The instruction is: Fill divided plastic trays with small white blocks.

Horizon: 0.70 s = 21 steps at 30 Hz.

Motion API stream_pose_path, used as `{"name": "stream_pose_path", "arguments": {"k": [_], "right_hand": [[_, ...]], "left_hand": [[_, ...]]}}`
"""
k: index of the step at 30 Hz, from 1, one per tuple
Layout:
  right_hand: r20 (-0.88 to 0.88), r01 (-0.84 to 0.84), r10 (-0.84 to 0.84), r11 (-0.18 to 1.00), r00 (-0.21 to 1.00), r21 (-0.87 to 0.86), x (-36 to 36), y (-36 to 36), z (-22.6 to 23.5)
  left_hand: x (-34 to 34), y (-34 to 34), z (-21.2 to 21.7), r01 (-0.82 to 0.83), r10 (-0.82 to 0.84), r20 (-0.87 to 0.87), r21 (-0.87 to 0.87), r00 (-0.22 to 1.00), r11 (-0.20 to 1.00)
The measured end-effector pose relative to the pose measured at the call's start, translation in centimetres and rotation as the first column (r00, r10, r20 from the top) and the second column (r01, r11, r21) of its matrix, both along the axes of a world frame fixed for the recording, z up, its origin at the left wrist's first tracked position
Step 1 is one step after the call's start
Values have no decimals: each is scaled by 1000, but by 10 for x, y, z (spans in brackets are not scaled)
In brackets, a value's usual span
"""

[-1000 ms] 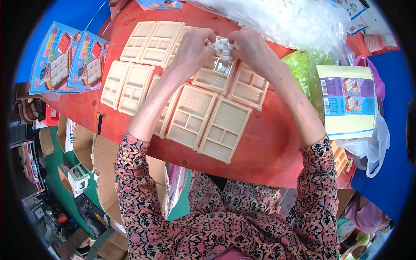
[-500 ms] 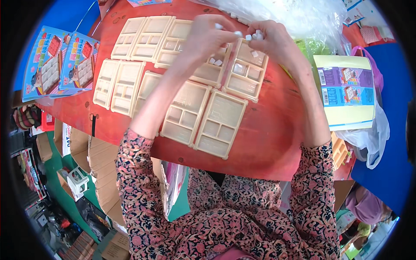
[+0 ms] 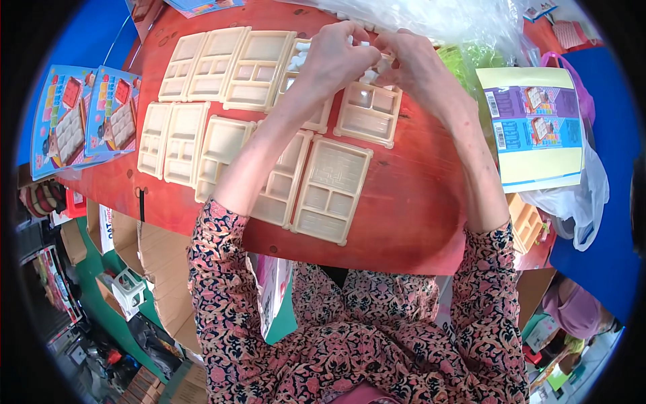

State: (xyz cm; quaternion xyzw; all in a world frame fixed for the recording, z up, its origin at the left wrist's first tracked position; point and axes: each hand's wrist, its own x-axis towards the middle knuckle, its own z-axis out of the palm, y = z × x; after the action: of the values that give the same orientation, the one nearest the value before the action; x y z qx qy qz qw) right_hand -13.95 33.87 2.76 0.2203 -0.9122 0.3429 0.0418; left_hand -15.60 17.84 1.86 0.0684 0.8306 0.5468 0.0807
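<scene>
Far left: two blue printed cards [image 3: 84,118] lying on the red table [image 3: 417,202]. Centre-left: cream compartment trays [image 3: 222,64] in two rows, edges touching, some overlapping. Lower centre: one tray [image 3: 331,190] flat, just beside its neighbour. Top centre: left hand [image 3: 334,59] fingers curled, pinching small white pieces [image 3: 369,62]; right hand [image 3: 417,64] meets it, fingers also closed on the same white pieces. Pieces sit between both hands, above the upper-right tray [image 3: 369,114]. Clear plastic bag [image 3: 431,17] just behind the hands at the top edge. Right: yellow-purple printed card [image 3: 538,128] at the table edge, white bag [image 3: 579,195] under it.
</scene>
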Motion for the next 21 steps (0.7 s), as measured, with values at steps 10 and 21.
{"name": "stream_pose_path", "arguments": {"k": [10, 21], "right_hand": [[8, 112, -111, 994, 994, -5, 6, 9, 18], [92, 160, -155, 986, 984, -50, 32, 14, 13]], "left_hand": [[5, -7, -3, 47, -51, -71, -58, 996, 997], [10, -5, -6, 75, -168, -415, -231, 894, 970]]}}
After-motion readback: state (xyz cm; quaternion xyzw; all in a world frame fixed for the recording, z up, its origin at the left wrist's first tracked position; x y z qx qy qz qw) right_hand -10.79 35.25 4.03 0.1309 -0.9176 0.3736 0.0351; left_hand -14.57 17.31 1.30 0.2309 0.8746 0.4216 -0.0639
